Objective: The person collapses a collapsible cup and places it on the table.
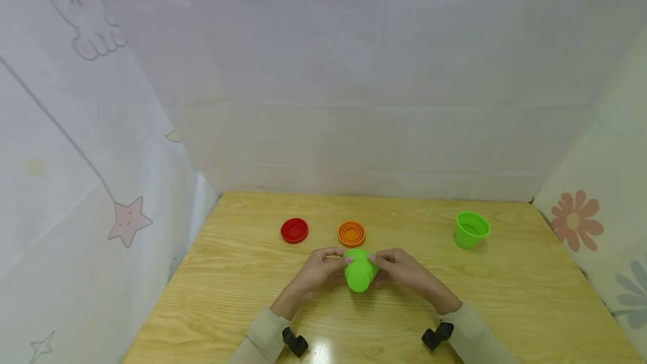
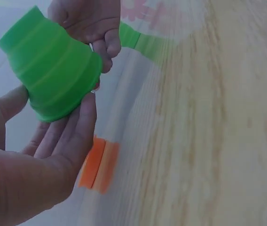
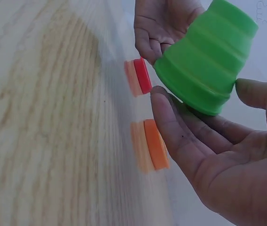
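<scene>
Between both hands is a green collapsible silicone cup (image 1: pixel 359 272), pulled out to its stepped length and tilted so its narrow base faces me and its wide rim points away. My left hand (image 1: pixel 323 267) grips it from the left, thumb on the wall and fingers under the rim. From the right, my right hand (image 1: pixel 402 270) holds it the same way. In the left wrist view the ridged wall of the cup (image 2: pixel 53 66) shows above the table. The right wrist view has the cup (image 3: pixel 208 56) with fingers beneath its rim; its inside is hidden.
Beyond the hands, a folded orange collapsible cup (image 1: pixel 351 233) and a folded red one (image 1: pixel 294 230) lie flat on the wooden table (image 1: pixel 227 274). Another green cup (image 1: pixel 472 230) stands expanded and upright at the back right. Fabric curtains (image 1: pixel 354 100) surround the table.
</scene>
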Demonstrator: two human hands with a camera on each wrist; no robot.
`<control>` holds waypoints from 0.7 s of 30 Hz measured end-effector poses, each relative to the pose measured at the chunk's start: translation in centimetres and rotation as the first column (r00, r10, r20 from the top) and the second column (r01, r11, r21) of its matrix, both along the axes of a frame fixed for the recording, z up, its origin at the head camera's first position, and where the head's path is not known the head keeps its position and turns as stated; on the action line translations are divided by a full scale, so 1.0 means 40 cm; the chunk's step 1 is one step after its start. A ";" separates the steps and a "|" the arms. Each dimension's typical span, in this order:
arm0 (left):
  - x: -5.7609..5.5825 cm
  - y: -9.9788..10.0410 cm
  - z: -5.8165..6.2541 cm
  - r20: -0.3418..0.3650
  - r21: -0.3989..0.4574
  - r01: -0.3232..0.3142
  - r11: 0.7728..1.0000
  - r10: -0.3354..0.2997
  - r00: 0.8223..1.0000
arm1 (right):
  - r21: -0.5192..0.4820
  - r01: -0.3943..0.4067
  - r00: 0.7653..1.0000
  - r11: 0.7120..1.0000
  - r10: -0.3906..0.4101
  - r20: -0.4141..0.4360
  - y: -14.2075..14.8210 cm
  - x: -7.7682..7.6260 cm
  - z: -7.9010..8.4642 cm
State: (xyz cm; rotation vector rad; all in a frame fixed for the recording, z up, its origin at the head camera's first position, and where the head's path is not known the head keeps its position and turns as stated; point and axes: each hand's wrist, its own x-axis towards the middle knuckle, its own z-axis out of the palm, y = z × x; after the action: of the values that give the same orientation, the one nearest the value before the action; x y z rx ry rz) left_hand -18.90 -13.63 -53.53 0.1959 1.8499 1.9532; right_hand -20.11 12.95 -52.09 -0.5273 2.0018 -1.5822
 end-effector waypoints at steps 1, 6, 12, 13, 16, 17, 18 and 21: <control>0.001 0.000 0.000 0.008 0.001 0.004 1.000 -0.004 1.000 | -0.010 0.001 1.000 1.000 -0.001 0.000 0.001 -0.001 0.001; 0.005 0.004 0.000 0.025 -0.010 0.007 1.000 -0.007 1.000 | -0.044 0.006 1.000 0.999 -0.005 0.020 0.002 -0.005 0.003; 0.008 0.007 0.003 0.043 -0.036 -0.015 0.999 0.017 0.999 | -0.044 0.020 1.000 0.999 -0.019 0.022 0.000 -0.008 -0.003; 0.009 0.007 0.004 0.044 -0.041 -0.014 0.999 0.016 0.999 | -0.041 0.026 0.999 0.999 -0.025 0.021 -0.001 -0.008 -0.004; 0.009 0.005 0.006 0.030 -0.055 0.001 0.998 0.001 1.000 | -0.040 0.040 0.999 0.998 -0.040 0.022 -0.004 -0.007 -0.006; 0.008 0.005 0.007 0.023 -0.055 0.008 0.998 -0.006 1.000 | -0.039 0.046 0.999 0.998 -0.045 0.022 -0.006 -0.007 -0.006; 0.006 0.003 0.008 0.017 -0.053 0.013 0.998 -0.012 1.000 | -0.038 0.052 0.999 0.998 -0.051 0.019 -0.007 -0.007 -0.006; 0.002 -0.001 0.013 -0.010 -0.059 0.021 0.998 -0.022 1.000 | -0.032 0.065 0.998 0.997 -0.065 0.002 -0.009 -0.006 -0.005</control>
State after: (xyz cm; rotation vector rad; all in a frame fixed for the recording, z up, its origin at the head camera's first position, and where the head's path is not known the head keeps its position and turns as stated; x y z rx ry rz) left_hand -18.83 -13.66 -53.01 0.2071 1.9014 1.8840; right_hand -20.33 12.57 -52.30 -0.4774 2.0143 -1.6556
